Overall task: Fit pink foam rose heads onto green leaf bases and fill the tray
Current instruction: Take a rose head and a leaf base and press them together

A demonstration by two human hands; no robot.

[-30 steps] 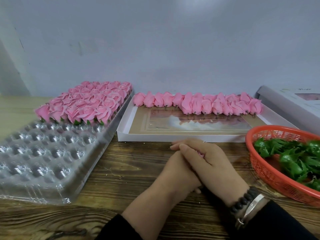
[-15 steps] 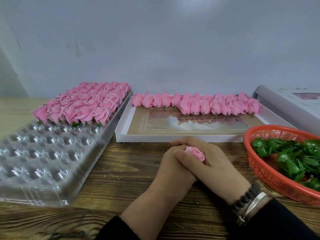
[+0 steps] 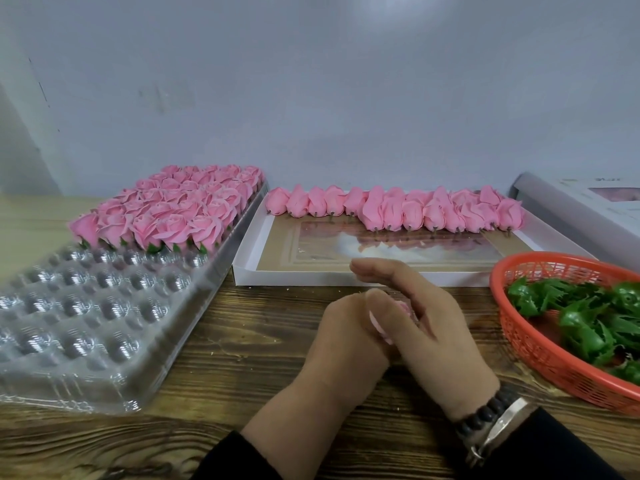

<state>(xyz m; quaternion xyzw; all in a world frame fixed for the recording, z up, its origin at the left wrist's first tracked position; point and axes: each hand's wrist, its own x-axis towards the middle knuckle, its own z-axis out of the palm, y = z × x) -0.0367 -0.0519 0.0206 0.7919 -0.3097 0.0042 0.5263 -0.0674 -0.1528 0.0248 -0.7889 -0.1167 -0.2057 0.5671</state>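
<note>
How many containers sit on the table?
4: clear plastic tray at left, white box centre back, orange basket at right, grey box far right, cropped.

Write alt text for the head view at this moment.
Two hands meet over a wooden table, the left hand gripping a pink rose head, the right hand opening over it. A half-filled clear tray sits left, a box of rose heads behind, a basket of green leaves right.

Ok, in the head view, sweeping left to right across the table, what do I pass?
Clear plastic tray with finished roses → white box of loose rose heads → hands → orange basket of green leaf bases.
</note>
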